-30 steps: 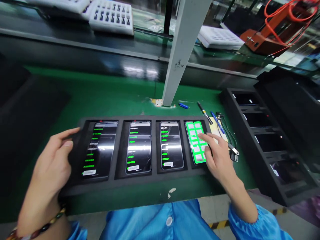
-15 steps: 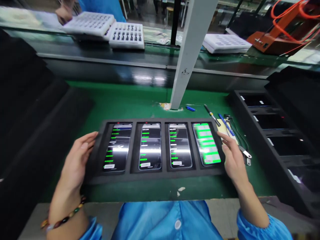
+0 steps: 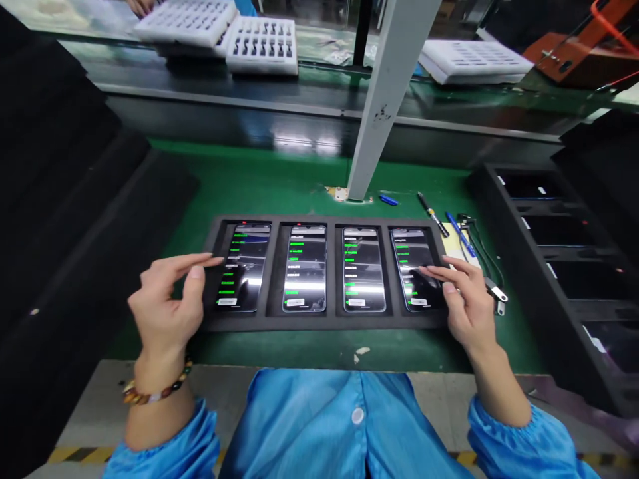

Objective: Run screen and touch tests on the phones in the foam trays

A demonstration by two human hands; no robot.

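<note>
A black foam tray (image 3: 277, 319) lies on the green bench in front of me, with several smartphones side by side in its slots. Each screen is lit dark with lines of green and white text. My left hand (image 3: 170, 293) is over the tray's left end, fingers stretched toward the edge of the leftmost phone (image 3: 244, 266). My right hand (image 3: 466, 293) is at the right end, its fingertips over the rightmost phone (image 3: 412, 253); whether they touch the glass I cannot tell. Between them lie two middle phones (image 3: 304, 266). Neither hand holds anything.
A grey post (image 3: 384, 100) rises behind the tray. Pens (image 3: 460, 234), a blue cap (image 3: 388, 199) and cables (image 3: 482, 249) lie at right. Black foam trays stand left (image 3: 100, 199) and right (image 3: 544, 259), the right one holding phones. White trays (image 3: 262, 46) sit beyond, near another person's hand (image 3: 141, 6).
Both hands have moved from the tray's sides inward over the end phones. The rightmost screen has turned from bright green and white bands to dark with text. The view has tilted down slightly.
</note>
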